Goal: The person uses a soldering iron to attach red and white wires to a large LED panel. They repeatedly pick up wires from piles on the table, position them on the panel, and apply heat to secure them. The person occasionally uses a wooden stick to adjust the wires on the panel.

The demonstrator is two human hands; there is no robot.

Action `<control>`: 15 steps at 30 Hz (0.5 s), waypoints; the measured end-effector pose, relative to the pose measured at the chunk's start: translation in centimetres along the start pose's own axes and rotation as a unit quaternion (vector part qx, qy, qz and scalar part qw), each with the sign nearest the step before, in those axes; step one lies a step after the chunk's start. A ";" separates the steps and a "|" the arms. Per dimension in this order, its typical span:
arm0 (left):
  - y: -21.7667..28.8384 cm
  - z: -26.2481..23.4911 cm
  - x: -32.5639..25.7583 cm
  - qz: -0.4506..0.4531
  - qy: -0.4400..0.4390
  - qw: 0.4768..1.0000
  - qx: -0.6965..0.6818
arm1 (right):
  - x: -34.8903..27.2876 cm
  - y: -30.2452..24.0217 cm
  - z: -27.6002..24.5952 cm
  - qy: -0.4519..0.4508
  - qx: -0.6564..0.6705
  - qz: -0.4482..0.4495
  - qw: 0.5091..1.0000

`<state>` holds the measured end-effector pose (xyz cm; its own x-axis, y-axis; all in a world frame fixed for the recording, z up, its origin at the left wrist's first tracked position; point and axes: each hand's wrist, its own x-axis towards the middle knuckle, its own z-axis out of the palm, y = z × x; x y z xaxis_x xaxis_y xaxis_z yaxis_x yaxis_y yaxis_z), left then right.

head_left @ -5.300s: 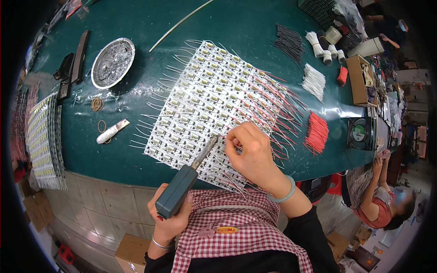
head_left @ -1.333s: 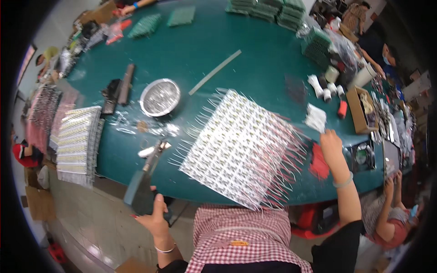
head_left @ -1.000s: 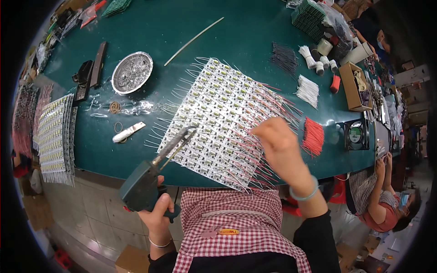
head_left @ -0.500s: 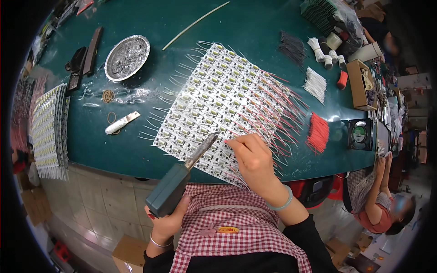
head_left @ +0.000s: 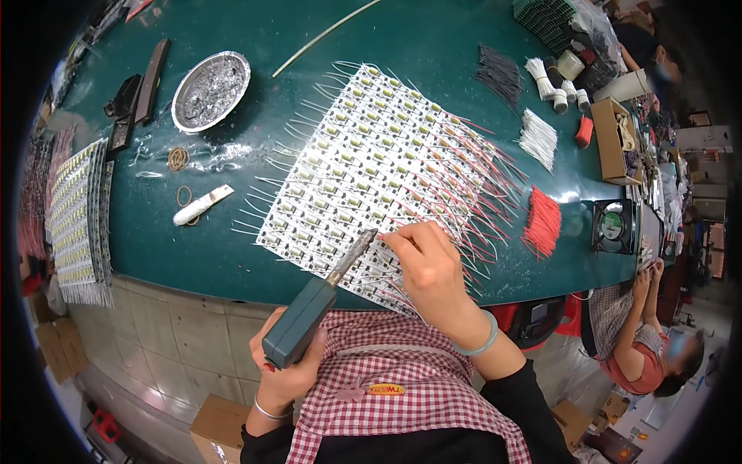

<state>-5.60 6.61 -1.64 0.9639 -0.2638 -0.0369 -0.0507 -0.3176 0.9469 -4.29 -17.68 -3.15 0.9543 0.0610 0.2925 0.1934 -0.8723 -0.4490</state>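
My left hand [head_left: 292, 363] is wrapped round the dark green handle of a soldering iron [head_left: 303, 321]. Its metal tip points up and to the right, over a panel of small white circuit boards [head_left: 332, 182]. Close to that tip, my right hand [head_left: 427, 263] pinches a thin wire, of which only a bit of red shows at the fingertips. The panel lies tilted on the green table, with rows of small yellowish parts. White wires stick out along its left side, red and white ones along its right.
A metal bowl of silvery scraps [head_left: 211, 91] and a white-wrapped stick [head_left: 203, 206] lie left. Red wires [head_left: 542, 222], white wires [head_left: 538, 139] and a small fan [head_left: 613, 226] are right. More panels [head_left: 79, 224] stand far left. Another person [head_left: 645, 356] sits at right.
The soldering iron and my left hand have moved slightly right, bringing the tip nearer my right fingertips. My right hand stays pinched over the panel. The view has shifted a little.
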 end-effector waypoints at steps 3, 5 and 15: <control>-0.1 0.1 0.1 0.006 -0.002 1.000 0.000 | 0.1 0.0 -0.1 -0.005 -0.003 -0.002 1.000; -0.1 0.2 0.2 0.006 -0.005 1.000 -0.001 | 0.2 -0.1 -0.1 -0.006 -0.006 -0.006 1.000; -0.3 0.1 0.3 0.012 -0.002 1.000 0.007 | 0.1 -0.4 0.1 -0.012 -0.026 -0.017 0.999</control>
<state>-5.32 6.47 -1.94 0.9612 -0.2755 -0.0166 -0.0768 -0.3246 0.9427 -4.21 -17.31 -3.00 0.9527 0.1024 0.2861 0.2147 -0.8932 -0.3951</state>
